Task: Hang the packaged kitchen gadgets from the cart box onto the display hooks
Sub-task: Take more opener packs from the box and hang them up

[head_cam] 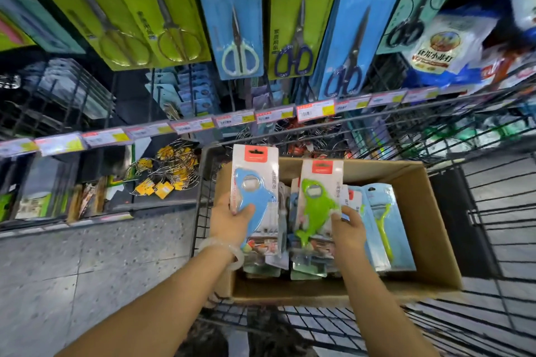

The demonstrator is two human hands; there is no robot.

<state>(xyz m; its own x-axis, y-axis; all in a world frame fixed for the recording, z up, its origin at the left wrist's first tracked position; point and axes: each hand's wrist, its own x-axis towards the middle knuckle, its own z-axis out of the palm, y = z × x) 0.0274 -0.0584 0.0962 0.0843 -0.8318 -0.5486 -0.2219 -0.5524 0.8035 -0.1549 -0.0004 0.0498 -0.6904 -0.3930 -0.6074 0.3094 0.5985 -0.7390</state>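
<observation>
My left hand (229, 220) grips a carded pack with a blue shark-shaped opener (255, 191), held upright over the left end of the cardboard box (429, 229). My right hand (349, 230) holds a matching pack with a green shark opener (317, 206), thumb on its front. Both packs have a red header with a hang hole. More packs lie in the box, among them a blue card with a green peeler (385, 226). The display above carries carded scissors (239, 38) on hooks.
The box sits in a black wire shopping cart (493, 211) pushed against the shelving. Price-tag rails (232, 120) run across the shelf front. Wire whisks with yellow tags (165, 174) lie on a lower shelf at left. Grey speckled floor lies at lower left.
</observation>
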